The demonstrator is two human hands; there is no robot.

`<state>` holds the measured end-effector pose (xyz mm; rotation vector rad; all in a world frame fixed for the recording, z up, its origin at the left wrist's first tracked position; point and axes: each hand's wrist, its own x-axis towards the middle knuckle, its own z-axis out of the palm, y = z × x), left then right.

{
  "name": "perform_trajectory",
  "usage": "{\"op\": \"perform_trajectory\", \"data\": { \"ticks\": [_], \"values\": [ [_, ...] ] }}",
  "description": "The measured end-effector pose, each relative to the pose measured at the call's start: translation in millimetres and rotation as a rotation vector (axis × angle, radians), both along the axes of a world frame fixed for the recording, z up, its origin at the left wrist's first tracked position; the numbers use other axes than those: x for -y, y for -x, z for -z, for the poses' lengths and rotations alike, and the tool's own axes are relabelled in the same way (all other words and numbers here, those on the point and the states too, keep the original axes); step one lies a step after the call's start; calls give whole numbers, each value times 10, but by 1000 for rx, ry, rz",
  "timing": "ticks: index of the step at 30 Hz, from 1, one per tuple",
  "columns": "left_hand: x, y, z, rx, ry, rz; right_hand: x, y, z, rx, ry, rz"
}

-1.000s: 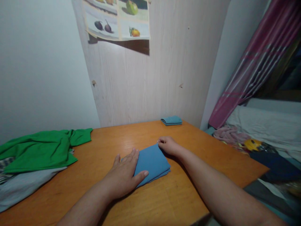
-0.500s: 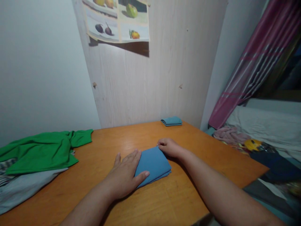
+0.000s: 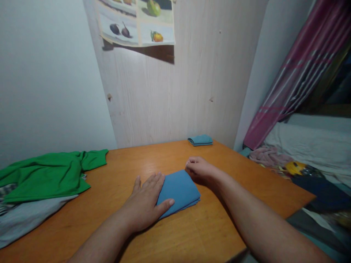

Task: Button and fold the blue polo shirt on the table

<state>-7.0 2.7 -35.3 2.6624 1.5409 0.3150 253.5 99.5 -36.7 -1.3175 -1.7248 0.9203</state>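
Observation:
A blue cloth (image 3: pixel 179 191), folded into a thick, roughly square bundle, lies on the wooden table in front of me. My left hand (image 3: pixel 146 201) rests flat along its left side, fingers stretched out and the thumb lying on top. Just past the cloth's far right corner is my right hand (image 3: pixel 199 170), its fingers curled closed with the thumb against them. A small pale spot shows at those fingertips, and I cannot make out whether anything is held there.
The wooden table (image 3: pixel 131 157) meets the wall at the back. A folded teal cloth (image 3: pixel 201 140) lies near its far right corner. On the left, a green shirt (image 3: pixel 52 175) covers part of a grey garment (image 3: pixel 35 215). Beyond the right edge are heaped fabrics (image 3: pixel 270 157) and a pink curtain (image 3: pixel 290 80).
My right hand has shifted slightly up and right, off the cloth's far corner, with its fingers curled. The left hand and the blue cloth stay almost where they were.

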Motion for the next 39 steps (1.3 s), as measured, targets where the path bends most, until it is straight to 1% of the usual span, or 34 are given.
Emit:
{"op": "perform_trajectory", "data": {
  "ticks": [3,5,11,18,19,20,22,23,25,26,27,29,31,33,35,39],
  "values": [
    [4,-2,-12,-9,5,-8,49,25,-44,41,75,-2],
    [3,-1,-17,-11,18,-13,69,35,-52,55,107,-28],
    [-1,10,-33,3,40,9,64,39,-23,106,56,-74],
    [9,16,-71,-11,67,7,36,-7,29,231,45,-10],
    [6,20,-66,-10,66,8,50,2,17,264,11,5],
    [3,23,-59,-7,65,10,72,18,-5,296,-53,28],
    [-2,31,-45,-4,65,17,144,75,-73,342,-239,54],
    [-3,35,-40,-5,69,19,194,113,-111,349,-330,41],
    [-4,39,-34,-7,80,18,307,199,-169,367,-452,-59],
    [-4,39,-33,-8,86,17,362,241,-180,394,-474,-133],
    [-4,39,-32,-6,89,18,410,278,-177,432,-470,-206],
    [-4,38,-31,-1,92,24,476,331,-133,528,-407,-321],
    [-4,37,-30,3,98,25,498,351,-61,609,-326,-377],
    [-5,40,-31,10,105,23,490,345,5,647,-278,-385],
    [-10,52,-40,29,115,19,474,328,45,649,-261,-379],
    [-58,113,-87,127,105,-44,452,305,65,641,-239,-383]
  ]
}}
